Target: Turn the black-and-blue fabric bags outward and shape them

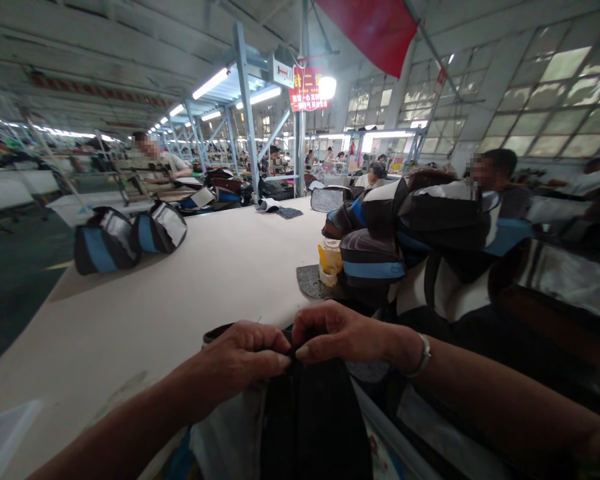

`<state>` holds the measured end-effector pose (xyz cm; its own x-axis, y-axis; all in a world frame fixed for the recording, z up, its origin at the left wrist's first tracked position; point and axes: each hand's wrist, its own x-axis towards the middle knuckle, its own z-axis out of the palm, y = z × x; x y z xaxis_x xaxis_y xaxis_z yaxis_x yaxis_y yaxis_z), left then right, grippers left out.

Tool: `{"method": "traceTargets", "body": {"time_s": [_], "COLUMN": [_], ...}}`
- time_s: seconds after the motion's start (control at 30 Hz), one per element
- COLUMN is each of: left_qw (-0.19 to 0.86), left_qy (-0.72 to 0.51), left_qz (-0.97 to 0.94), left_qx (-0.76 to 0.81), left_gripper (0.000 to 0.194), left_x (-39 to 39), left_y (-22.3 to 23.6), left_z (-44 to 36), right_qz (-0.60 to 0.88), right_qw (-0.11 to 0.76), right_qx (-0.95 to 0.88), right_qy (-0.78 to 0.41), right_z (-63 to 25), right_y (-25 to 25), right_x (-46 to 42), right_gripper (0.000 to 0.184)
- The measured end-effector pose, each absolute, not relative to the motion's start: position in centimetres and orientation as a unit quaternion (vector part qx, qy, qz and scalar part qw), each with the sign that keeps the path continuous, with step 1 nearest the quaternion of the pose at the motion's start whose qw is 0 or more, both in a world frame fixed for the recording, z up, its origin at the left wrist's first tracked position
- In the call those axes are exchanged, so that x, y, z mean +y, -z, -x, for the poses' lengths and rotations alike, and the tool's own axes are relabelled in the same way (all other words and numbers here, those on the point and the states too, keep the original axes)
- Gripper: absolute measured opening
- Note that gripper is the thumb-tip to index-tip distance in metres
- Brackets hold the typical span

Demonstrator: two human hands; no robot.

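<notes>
Both hands work at the lower centre of the frame. The left hand (243, 358) and the right hand (337, 331) are pressed toward each other, fingers curled, pinching the top edge of a dark fabric bag panel (313, 420) between thumbs and fingertips. The panel hangs down from the pinch over the near edge of the long white worktable (145, 320), with pale fabric (227, 437) beside it at lower left. A metal bracelet (423, 357) circles the right wrist.

The white tabletop extends from the left forearm toward the upper centre of the frame. Its left edge runs diagonally up from the lower left, and two blue-and-black bags (130, 233) stand close to that edge. On the right, a tall pile of striped bags (410, 247) rises just beyond the right hand and forearm, leaving less room on that side. A grey felt mat (313, 281) with a yellow-capped jar (330, 260) lies at the foot of the pile.

A co-worker (495, 177) sits beyond the pile at right, and another (155, 160) sits at upper left. Sewing stations recede under strip lights.
</notes>
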<state>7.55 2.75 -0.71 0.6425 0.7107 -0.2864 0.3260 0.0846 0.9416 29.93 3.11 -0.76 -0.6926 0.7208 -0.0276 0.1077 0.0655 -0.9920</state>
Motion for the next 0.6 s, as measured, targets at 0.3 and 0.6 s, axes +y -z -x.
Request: {"method": "traceTargets", "body": {"time_s": [0.3,0.6], "left_qw": [0.588,0.574], "left_qy": [-0.143,-0.146], "left_qz": [-0.680,-0.711], "left_qx": [0.415,0.379], "left_gripper": [0.021,0.035], "left_x": [2.48,2.53], "left_y": [0.50,1.03], "left_z": [-8.00,-7.34], "right_qz": [0.324,0.338], "right_qw": [0.236,0.267], "right_qx": [-0.675,-0.650], "right_qy": [-0.619,-0.625], "right_z": [-29.56,-29.15], "right_y": [0.85,1.52], "right_x": [2.85,2.53], "right_gripper": [0.023,0.022]}}
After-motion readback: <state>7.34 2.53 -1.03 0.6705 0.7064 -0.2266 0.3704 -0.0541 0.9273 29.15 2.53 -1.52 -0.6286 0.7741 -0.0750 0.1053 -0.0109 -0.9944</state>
